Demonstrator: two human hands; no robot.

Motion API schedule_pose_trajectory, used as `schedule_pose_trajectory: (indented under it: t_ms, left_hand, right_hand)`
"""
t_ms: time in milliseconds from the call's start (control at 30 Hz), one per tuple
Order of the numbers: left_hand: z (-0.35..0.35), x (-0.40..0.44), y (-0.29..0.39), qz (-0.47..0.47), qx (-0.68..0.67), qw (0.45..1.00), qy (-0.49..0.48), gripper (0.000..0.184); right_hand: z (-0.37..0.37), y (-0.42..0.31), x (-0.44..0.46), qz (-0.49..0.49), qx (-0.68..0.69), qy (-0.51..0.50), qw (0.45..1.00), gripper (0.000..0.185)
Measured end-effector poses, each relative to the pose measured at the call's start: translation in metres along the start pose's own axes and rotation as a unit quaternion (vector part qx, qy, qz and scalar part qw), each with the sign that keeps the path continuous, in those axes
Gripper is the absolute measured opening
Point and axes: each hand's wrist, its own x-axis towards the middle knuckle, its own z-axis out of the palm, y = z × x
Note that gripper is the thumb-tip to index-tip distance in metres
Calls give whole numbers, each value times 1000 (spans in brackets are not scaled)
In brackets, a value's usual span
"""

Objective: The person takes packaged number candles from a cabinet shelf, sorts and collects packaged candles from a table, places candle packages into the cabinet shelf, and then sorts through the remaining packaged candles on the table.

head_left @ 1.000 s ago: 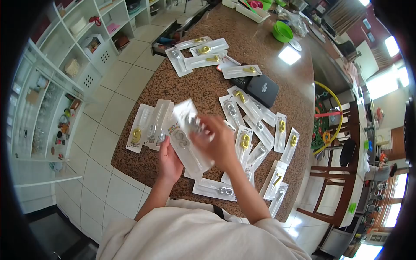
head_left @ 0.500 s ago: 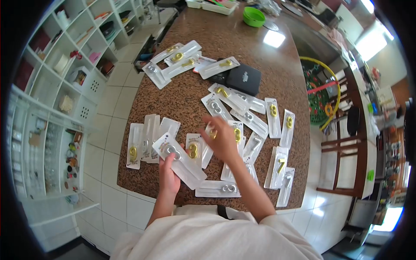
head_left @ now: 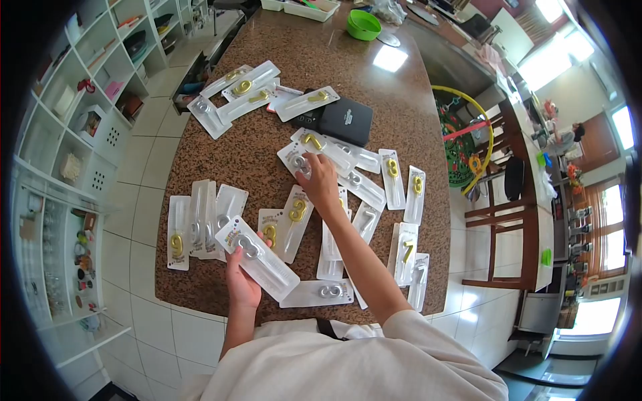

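Note:
My left hand (head_left: 242, 284) is closed on a blister-packed silver number 3 candle (head_left: 257, 257), tilted above the table's near edge. My right hand (head_left: 319, 184) reaches across the middle, thumb and fingers closed at the edge of another packed silver number candle (head_left: 294, 159), which lies beside a packed gold 7 candle (head_left: 311, 141). Between my hands lie two packed gold 3 candles, one upper (head_left: 297, 212) and one lower (head_left: 269, 234), partly covered. A packed silver candle (head_left: 316, 293) lies crosswise near the front. My right forearm hides part of the packs beneath it.
More candle packs lie in groups: a gold 9 (head_left: 176, 244) at left, a gold 7 (head_left: 407, 252) at right, several at the back left. A black box (head_left: 346, 121) sits behind the middle packs. Green bowls (head_left: 363, 25) and a white tray (head_left: 311, 9) stand at the far end.
My right hand has moved away from me, off the gold 3 pack and onto the silver candle pack. My left hand still holds its silver 3. The view has turned slightly right.

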Motion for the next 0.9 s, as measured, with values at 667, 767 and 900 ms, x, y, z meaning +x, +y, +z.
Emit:
schedule_pose_trajectory:
  t_ms: [667,767,900]
  left_hand:
    - [22,8,-20,6,47,999,13,43]
    - [25,5,-21,-13,14,999,41,44]
    - [38,0,-15,-8,2,1000,-20,42]
  right_hand:
    - [-82,-107,-103,-42,235,-48,970,37]
    - [-84,-106,-107,-39,214,-41,975,37]
    - [-81,-109,-111,-34,197,-28,979,38]
